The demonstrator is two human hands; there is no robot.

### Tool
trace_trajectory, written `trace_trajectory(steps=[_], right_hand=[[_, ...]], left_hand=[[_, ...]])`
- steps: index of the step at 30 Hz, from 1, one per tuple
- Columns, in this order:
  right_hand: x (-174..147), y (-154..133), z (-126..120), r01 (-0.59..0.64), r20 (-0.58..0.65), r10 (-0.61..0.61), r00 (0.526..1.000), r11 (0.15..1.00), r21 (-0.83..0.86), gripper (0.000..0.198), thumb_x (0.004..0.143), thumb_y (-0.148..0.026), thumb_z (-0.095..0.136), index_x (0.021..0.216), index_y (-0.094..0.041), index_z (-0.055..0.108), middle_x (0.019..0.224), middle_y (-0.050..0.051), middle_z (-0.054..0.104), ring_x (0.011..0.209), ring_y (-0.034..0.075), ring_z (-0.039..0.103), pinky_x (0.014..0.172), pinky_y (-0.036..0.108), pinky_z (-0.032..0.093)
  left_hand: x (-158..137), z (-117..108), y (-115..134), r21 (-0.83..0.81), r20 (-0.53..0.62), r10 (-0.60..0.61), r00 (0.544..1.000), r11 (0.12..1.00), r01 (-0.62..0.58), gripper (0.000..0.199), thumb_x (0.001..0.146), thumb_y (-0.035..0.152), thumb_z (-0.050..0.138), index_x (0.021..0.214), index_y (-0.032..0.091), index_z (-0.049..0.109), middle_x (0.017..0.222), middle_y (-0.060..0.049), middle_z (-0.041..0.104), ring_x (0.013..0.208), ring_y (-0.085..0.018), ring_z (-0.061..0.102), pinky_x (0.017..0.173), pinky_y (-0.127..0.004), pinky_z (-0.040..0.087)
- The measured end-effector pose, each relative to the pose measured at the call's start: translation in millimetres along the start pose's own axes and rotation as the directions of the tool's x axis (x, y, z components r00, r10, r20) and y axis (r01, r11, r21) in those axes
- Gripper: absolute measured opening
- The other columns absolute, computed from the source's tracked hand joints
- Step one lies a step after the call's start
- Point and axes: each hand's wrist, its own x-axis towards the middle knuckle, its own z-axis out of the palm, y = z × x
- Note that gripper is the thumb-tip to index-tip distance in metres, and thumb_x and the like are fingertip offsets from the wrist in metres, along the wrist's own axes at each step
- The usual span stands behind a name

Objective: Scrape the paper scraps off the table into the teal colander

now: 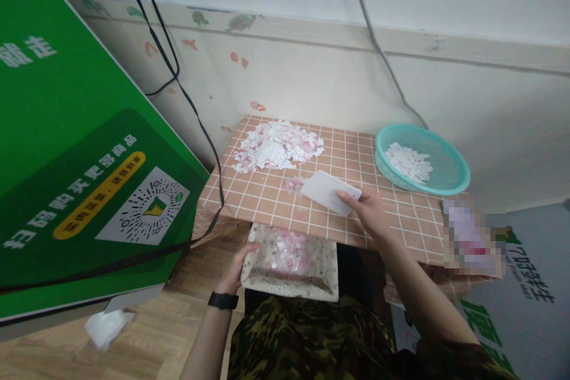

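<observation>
My left hand (pixel 238 267) grips the left rim of a speckled rectangular tray (pixel 323 288), held just below the table's front edge. Pink and white scraps (pixel 287 252) lie inside it. Over the tabletop, my right hand (pixel 367 208) pinches a flat white plastic scraper (pixel 327 190) by its right corner. The scraper's left edge meets a small cluster of pinkish scraps (pixel 294 184). Behind that cluster, a larger heap of white and pink paper-like scraps (pixel 278 145) is piled on the table.
A teal mesh basket (pixel 449 172) with white pieces stands at the right of the checked brown tabletop (pixel 351 151). A blurred item lies at the right corner. On the left, a green sign (pixel 66 160) leans near hanging black cables (pixel 209 124). A white bag (pixel 107 326) lies on the floor.
</observation>
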Motion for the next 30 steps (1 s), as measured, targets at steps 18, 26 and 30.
trace_trajectory(steps=[18,26,30], right_hand=[[5,7,-11,-0.074,0.059,0.073,0.996,0.997,0.005,0.042,0.070,-0.053,0.069,0.082,-0.012,0.070,0.072,0.007,0.067,0.059,0.017,0.056,0.050,0.027,0.044],[-12,10,-2,-0.060,0.018,0.061,0.998,0.997,-0.048,0.038,0.073,-0.051,0.067,0.076,-0.014,0.068,0.068,0.004,0.064,0.057,0.015,0.053,0.049,0.026,0.040],[-22,11,-2,-0.041,-0.067,0.035,0.997,0.996,-0.079,0.038,0.074,-0.051,0.067,0.075,-0.013,0.068,0.063,0.002,0.060,0.054,0.014,0.050,0.046,0.025,0.037]], left_hand=[[-1,6,2,-0.034,0.036,0.020,0.999,0.999,-0.018,0.039,0.072,0.027,0.064,0.108,0.012,0.066,0.094,-0.010,0.075,0.092,-0.031,0.068,0.080,-0.041,0.051],[0,2,0,-0.037,0.037,0.010,0.999,0.999,-0.008,0.041,0.073,0.029,0.064,0.110,0.011,0.065,0.096,-0.011,0.075,0.091,-0.031,0.068,0.079,-0.042,0.051],[-1,2,0,-0.020,0.012,0.012,1.000,1.000,-0.011,0.044,0.070,0.030,0.066,0.109,0.012,0.065,0.095,-0.011,0.075,0.087,-0.032,0.069,0.077,-0.042,0.052]])
